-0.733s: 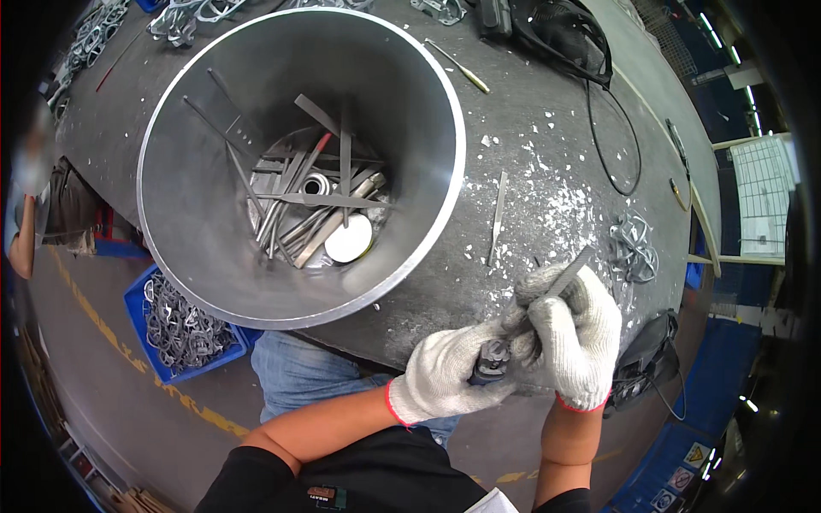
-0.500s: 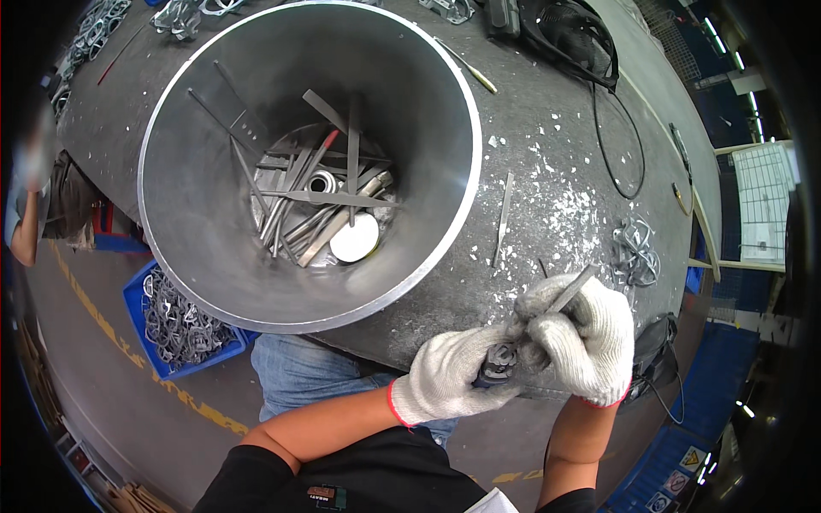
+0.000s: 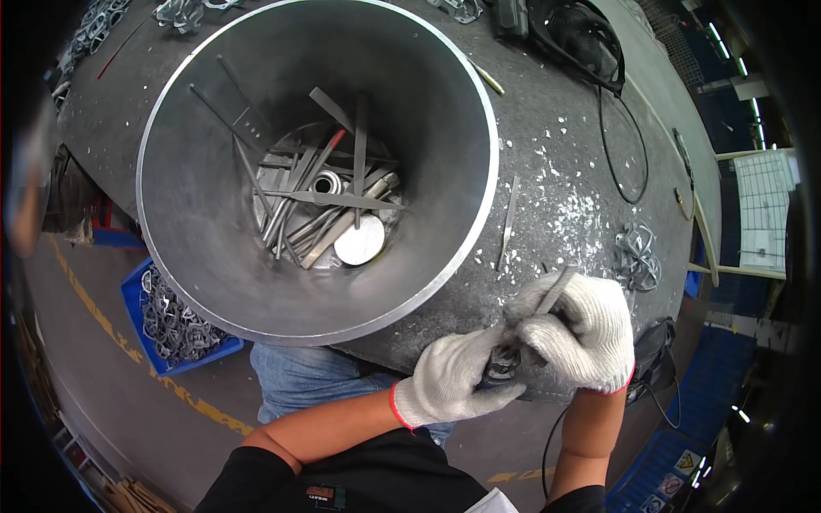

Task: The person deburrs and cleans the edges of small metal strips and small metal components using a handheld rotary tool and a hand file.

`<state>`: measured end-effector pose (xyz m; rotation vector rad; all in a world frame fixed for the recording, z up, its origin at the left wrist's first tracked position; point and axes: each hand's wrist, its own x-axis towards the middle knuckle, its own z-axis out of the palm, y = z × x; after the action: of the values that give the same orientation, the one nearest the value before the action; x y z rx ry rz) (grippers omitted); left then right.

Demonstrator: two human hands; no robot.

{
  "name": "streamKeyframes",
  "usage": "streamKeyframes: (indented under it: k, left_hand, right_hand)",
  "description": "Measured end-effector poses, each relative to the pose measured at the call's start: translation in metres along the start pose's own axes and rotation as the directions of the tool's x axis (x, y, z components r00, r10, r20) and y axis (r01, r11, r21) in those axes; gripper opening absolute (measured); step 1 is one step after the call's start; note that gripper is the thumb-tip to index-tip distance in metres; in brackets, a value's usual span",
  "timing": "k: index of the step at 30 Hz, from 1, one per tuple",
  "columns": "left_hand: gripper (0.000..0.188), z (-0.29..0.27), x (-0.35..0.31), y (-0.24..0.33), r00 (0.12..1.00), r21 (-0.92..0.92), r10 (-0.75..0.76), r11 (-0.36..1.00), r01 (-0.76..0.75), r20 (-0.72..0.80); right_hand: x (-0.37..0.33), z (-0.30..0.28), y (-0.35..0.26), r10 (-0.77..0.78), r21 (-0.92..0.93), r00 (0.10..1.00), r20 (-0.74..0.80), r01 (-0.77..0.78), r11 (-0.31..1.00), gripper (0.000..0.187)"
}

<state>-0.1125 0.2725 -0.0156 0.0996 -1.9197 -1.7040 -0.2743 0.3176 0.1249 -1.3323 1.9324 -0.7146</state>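
Observation:
My left hand [image 3: 453, 380], in a white knit glove with a red cuff, is closed round a dark cylindrical tool [image 3: 503, 363] with a notched end. My right hand [image 3: 581, 333], gloved the same way, pinches a flat grey metal strip [image 3: 556, 289] that points up and away from me. Both hands meet at the table's near edge, the fingers almost touching. What the strip's lower end touches is hidden by the fingers. Left of the hands stands a large open metal drum [image 3: 325, 329] holding several files [image 3: 342, 200], rods and a white disc [image 3: 359, 240].
White chips [image 3: 573, 218] litter the table [image 3: 547, 103] near a slim file [image 3: 509, 222] and a tangle of grey metal loops [image 3: 637, 256]. A black fan [image 3: 581, 43] with a cable stands at the back. On the floor, a blue crate [image 3: 162, 363] holds grey parts.
The right hand and its strip have shifted slightly left toward the left hand. My view has moved a little, and a black cable now shows beside my right forearm.

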Motion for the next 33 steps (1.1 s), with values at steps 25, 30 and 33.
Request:
streamKeyframes:
  k: [25,30,33]
  left_hand:
    - [0.052,0.001,-0.002,0.007,0.996,0.094,-0.062,0.993,0.067,-0.057]
    - [0.053,0.0,0.001,0.007,0.995,0.04,-0.083,0.996,0.086,-0.061]
    - [0.057,-0.001,0.002,0.008,0.996,0.088,-0.066,0.994,0.071,-0.059]
  right_hand:
    - [0.002,-0.002,0.011,-0.129,0.082,0.992,-0.005,0.129,0.988,0.019]
    - [0.007,0.0,-0.001,0.014,0.037,1.0,-0.02,-0.013,0.999,0.019]
    - [0.005,0.005,-0.004,0.14,0.034,0.989,-0.055,-0.138,0.99,0.019]
